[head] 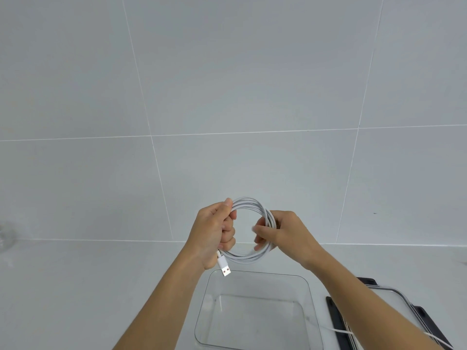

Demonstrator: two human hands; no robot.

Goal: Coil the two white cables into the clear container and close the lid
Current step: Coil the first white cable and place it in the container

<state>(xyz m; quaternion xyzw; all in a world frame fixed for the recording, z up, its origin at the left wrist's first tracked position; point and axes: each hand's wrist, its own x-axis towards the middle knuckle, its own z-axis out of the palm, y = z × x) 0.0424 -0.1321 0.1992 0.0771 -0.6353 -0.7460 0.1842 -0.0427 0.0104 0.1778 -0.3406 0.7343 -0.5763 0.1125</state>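
Nearest, a clear rectangular plastic container point(313, 311) stands open on the pale countertop point(75, 286), and just right of it lies its clear lid with black clips point(401, 299), a loose thin white cable point(341, 330) trailing across the lid's near end. Above the container's far rim, the left hand point(214, 231) curls its fingers round the left side of a coiled white USB cable point(249, 202), whose plug point(225, 267) hangs below that fist, while the right hand point(285, 231) grips the coil's right side. Farthest stands a wall of large pale grey tiles point(227, 84)
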